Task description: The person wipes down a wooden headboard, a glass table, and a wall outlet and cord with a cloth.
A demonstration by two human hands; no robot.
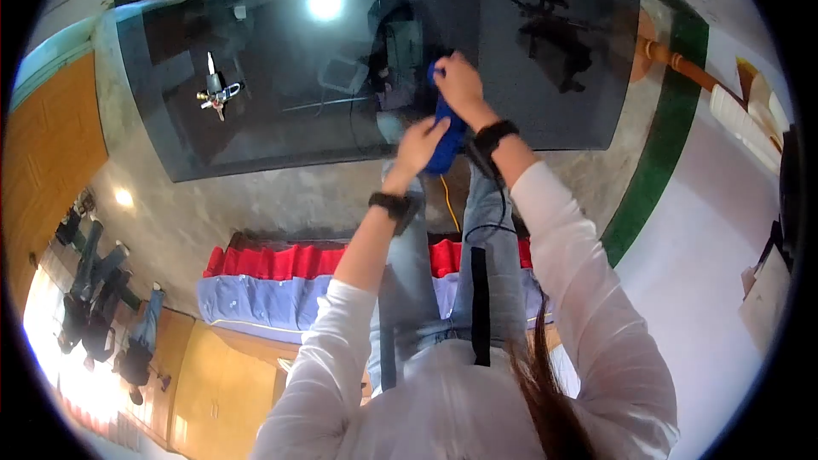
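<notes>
A long, dark blue, soft-looking item [446, 156] is held up near the front edge of the dark glossy table [281, 140]. My left hand [419, 146] is closed on its left side, thumb along its surface. At its far end, my right hand [460, 85] has its fingers bent around the top. What exactly the blue item is, I cannot make out. A thin yellow-orange cord [448, 204] hangs below it; where the cord attaches is hidden. Both wrists wear black bands.
On the table's left lies a small metal item [218, 92] with a pale pointed tip. The tabletop mirrors a lamp and my figure. Behind my legs is a seat with red and lilac fabric [264, 290]. A black cable [494, 226] loops near my right leg. Several people are far left.
</notes>
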